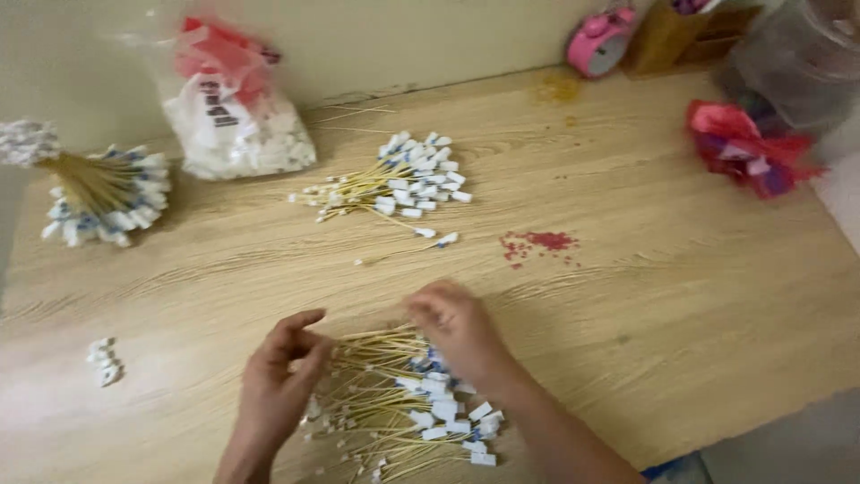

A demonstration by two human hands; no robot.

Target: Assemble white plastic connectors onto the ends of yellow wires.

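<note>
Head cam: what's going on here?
A person works with both bare hands on a loose pile of thin yellow sticks with small white-and-blue tags on a light wooden table. The left hand presses the pile's left edge; the right hand rests on its top. A second similar pile lies farther back, a tied bundle at far left, and a clear plastic bag of white pieces stands by the wall.

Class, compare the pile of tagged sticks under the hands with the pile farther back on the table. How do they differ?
The near pile lies under both hands, left hand and right hand touching it; the far pile lies untouched. The near pile looks larger and more spread out; the far pile is smaller and tighter. Both hold thin yellow sticks with white tags on the wooden table.
</note>
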